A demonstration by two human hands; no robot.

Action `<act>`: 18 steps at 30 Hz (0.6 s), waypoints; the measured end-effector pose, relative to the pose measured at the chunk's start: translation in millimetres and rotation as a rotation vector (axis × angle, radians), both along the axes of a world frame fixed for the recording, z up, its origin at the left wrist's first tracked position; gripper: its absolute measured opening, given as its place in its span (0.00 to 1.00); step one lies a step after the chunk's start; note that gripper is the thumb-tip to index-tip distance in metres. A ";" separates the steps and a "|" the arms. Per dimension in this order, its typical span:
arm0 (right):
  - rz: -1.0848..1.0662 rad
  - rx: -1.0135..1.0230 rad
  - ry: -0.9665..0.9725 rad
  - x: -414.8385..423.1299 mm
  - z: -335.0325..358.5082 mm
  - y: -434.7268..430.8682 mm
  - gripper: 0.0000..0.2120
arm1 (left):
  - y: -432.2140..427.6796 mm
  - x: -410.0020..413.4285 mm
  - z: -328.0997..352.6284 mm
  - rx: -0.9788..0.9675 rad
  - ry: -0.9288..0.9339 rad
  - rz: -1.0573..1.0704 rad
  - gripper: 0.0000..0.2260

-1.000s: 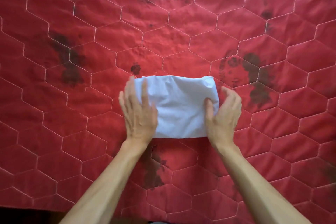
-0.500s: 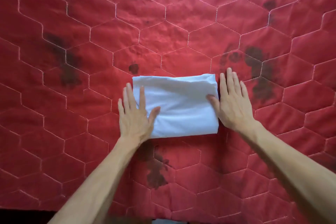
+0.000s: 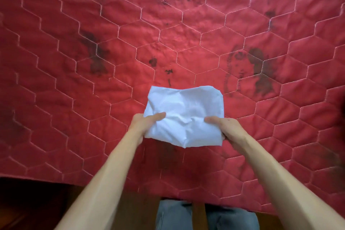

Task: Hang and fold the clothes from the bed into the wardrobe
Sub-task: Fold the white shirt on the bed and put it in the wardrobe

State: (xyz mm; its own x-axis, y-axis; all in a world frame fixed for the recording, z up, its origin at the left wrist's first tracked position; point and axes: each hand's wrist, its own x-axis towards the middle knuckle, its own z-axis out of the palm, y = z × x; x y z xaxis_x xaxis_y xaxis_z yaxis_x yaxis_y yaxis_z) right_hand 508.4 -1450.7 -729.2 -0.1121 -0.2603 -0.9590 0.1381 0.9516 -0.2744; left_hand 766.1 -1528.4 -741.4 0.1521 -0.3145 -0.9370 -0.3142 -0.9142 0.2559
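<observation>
A folded white garment is lifted a little above the red quilted bed cover, near the bed's front edge. My left hand grips its left side, thumb on top and fingers hidden beneath. On the right side my right hand holds it the same way. The cloth is creased in the middle and sags between the hands. No wardrobe is in view.
The cover has hexagon stitching and dark stains. Its front edge runs across the bottom, with dark wooden floor below and my legs in jeans standing against it.
Both hands went from pressing flat at the garment's sides to gripping it. The folded garment has come up off the cover and toward me. The view has pulled back to show the bed's edge.
</observation>
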 end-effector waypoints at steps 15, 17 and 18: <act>0.273 -0.372 -0.268 45.6 267.5 21.5 0.19 | 117.4 65.4 288.6 -0.317 0.323 0.362 0.19; 0.357 -0.416 -0.279 56.3 304.9 28.4 0.20 | 150.1 74.2 324.3 -0.384 0.295 0.449 0.23; 0.404 -0.439 -0.281 63.2 323.3 33.3 0.22 | 167.9 78.2 342.2 -0.420 0.281 0.488 0.23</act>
State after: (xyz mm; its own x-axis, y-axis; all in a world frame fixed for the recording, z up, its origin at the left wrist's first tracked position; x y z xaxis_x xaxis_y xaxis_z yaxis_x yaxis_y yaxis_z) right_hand 571.6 -1417.4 -405.9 0.3153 -0.6029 -0.7329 -0.0836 0.7516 -0.6543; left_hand 844.3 -1360.5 -399.3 0.1379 -0.6160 -0.7756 0.2364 -0.7400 0.6297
